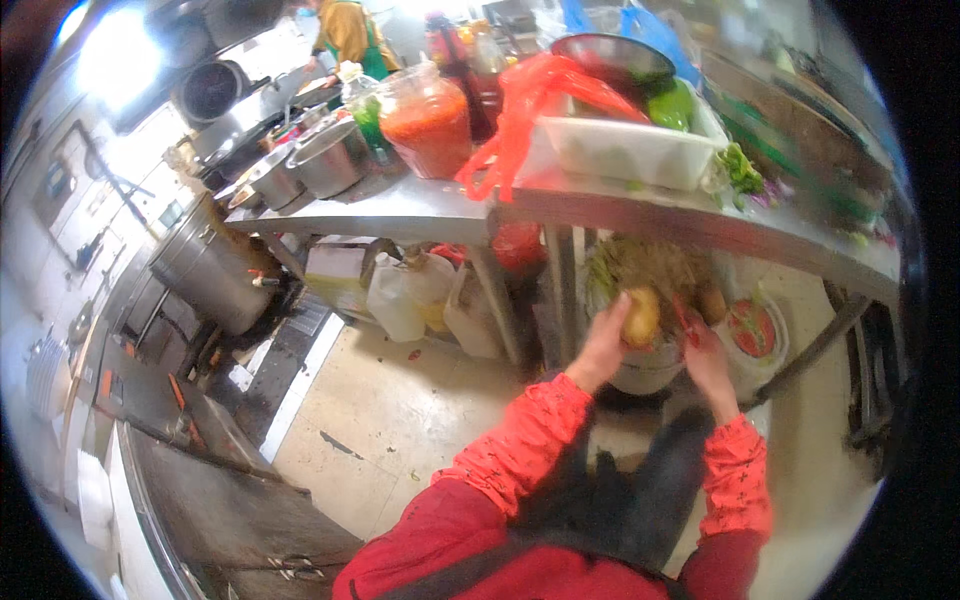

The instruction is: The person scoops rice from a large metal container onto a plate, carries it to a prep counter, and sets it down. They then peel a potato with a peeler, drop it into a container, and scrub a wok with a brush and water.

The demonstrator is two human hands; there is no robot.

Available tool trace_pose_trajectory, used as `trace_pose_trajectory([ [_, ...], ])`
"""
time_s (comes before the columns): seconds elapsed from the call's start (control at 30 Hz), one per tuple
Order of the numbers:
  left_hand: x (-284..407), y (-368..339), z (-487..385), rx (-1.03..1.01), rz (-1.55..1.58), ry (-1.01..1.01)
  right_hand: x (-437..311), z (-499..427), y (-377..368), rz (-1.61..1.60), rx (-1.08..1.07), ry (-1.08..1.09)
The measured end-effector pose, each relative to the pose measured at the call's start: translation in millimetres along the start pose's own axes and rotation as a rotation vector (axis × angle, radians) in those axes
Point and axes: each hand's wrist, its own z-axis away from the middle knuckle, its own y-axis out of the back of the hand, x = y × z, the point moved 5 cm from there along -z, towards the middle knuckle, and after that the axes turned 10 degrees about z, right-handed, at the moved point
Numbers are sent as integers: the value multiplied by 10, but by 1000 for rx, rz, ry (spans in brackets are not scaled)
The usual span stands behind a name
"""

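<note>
My left hand [609, 337] is closed around a yellow potato [642, 318], partly peeled as far as I can tell. My right hand [701, 345] grips a small red-handled tool [681, 311], blurred, which looks like a peeler. Both hands are above a round metal pot [646, 375] below the table's edge. Behind them lies a heap of brownish peelings or vegetable scraps [652, 262]. A brown potato [711, 303] shows just beyond my right hand.
A white bucket [780, 341] with red contents stands right of the pot. Overhead juts the steel table edge [697, 214], carrying a white tub [622, 154]. Plastic jugs [395, 300] stand left under the table. A co-worker [349, 34] is at the far stove.
</note>
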Motion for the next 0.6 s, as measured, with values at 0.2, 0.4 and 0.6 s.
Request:
trace_pose_trajectory([
  [0.2, 132, 150, 82, -22, -70, -14, -168, 207, -116, 51, -154, -14],
  [0.4, 214, 160, 95, -2, -25, -3, -376, 91, -101, 162, -177, 63],
  [0.6, 238, 60, 217, -6, -64, -22, -500, 142, -42, 214, -177, 76],
])
